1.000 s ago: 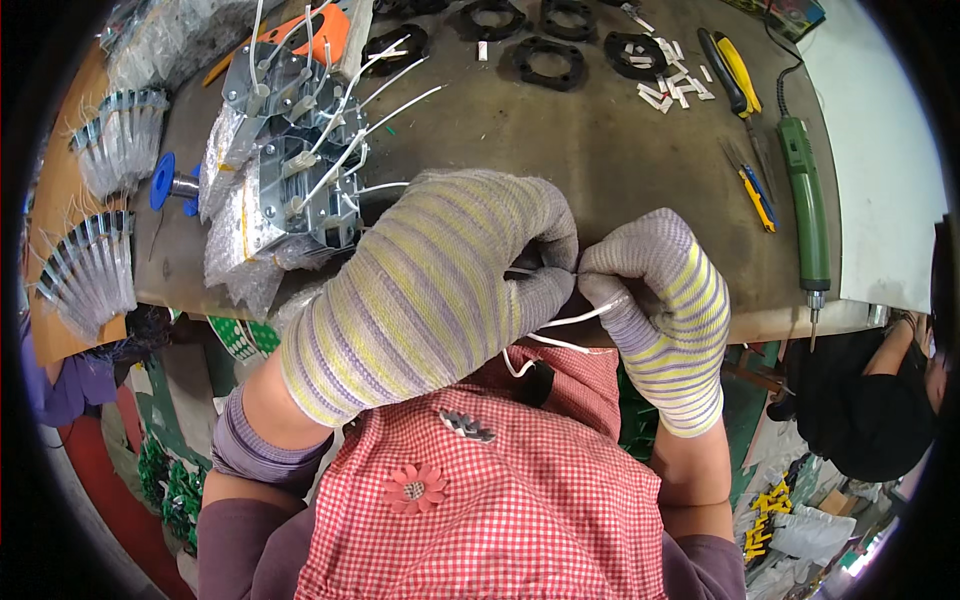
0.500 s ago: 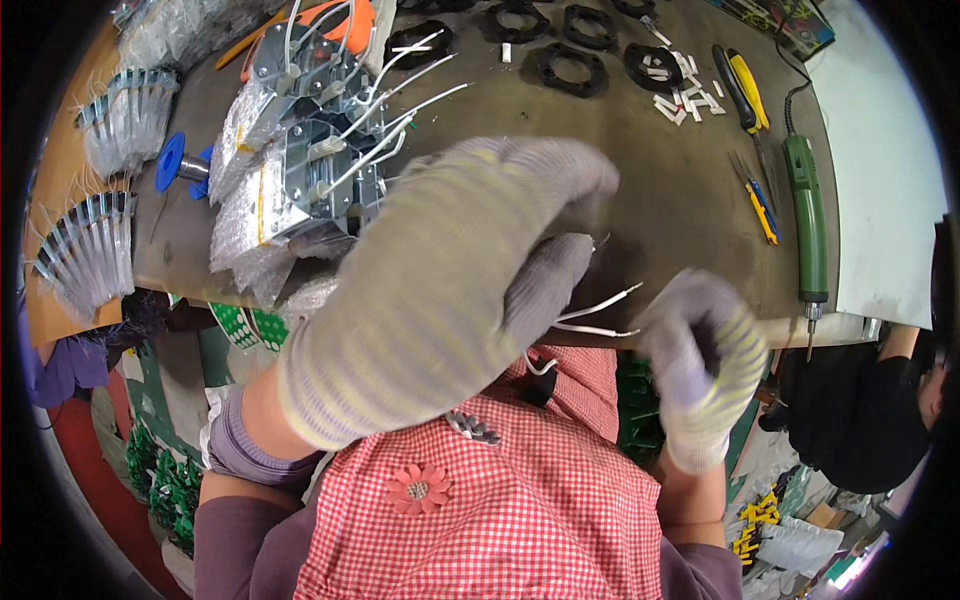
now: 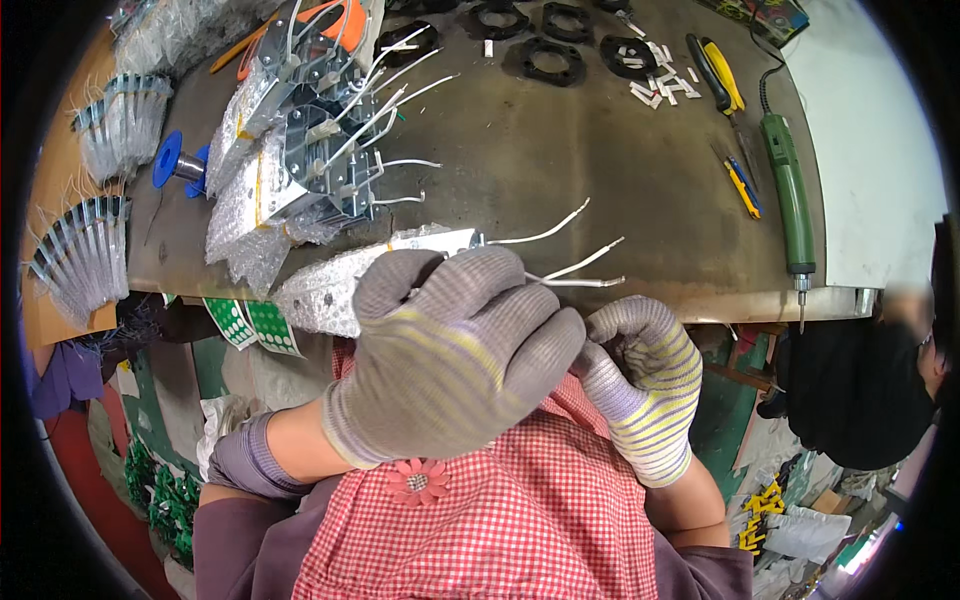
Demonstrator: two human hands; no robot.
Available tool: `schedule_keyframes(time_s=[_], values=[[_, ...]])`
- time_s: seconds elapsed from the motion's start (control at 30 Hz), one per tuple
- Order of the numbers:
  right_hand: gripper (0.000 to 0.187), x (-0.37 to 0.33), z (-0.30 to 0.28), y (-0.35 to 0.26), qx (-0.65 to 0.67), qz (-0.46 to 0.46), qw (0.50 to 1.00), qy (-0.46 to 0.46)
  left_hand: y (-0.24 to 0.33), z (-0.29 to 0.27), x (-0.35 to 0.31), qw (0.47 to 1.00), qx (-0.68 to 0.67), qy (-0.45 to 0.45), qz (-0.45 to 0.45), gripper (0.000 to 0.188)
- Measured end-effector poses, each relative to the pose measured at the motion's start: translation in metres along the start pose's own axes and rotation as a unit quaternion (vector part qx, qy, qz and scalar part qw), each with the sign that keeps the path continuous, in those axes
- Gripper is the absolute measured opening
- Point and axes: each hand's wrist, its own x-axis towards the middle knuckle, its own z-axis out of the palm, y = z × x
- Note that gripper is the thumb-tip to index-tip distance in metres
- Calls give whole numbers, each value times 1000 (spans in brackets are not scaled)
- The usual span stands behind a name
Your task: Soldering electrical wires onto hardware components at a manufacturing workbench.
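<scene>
a bubble-wrapped metal part [image 3: 325, 292] lies slantwise at the near edge of the dark surface [image 3: 640, 190], left of its middle, white wires [image 3: 583, 282] pointing from its right end toward the right edge. the left hand [image 3: 455, 365], in a striped glove, has its fingers bent around the part, gripping it and hiding much of it. just beside the wire tips, the right hand [image 3: 645, 385], gloved alike, has curled fingers; i cannot tell whether they pinch anything. beyond the left hand, toward the left edge, is a stack of metal units [image 3: 325, 150] with bubble wrap and white wires, and near it a blue spool [image 3: 168, 158]. black rings [image 3: 545, 62] lie along the far edge, small white pieces [image 3: 655, 90] in and beside the rightmost one. toward the right edge are yellow-and-black pliers [image 3: 715, 75], a small blue-and-yellow tool [image 3: 742, 190] and a green electric screwdriver [image 3: 790, 200], its bit pointing past the near edge.
</scene>
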Motion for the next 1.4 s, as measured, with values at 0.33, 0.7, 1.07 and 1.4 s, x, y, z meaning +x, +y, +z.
schedule_keyframes(time_s=[0.33,0.7,1.07,1.4], values=[[8,17,-13,-4,-151,-110,982,-11,-1,6,10,999,4,-43,-13,27],[12,33,-18,-9,-271,-272,921,-68,-6,5,13,997,-34,-68,-16,19],[21,116,-106,4,-616,-340,651,284,-9,9,12,996,-85,-12,-30,18],[17,116,-116,9,-537,-397,682,296,-11,7,13,994,-106,11,-40,18]])
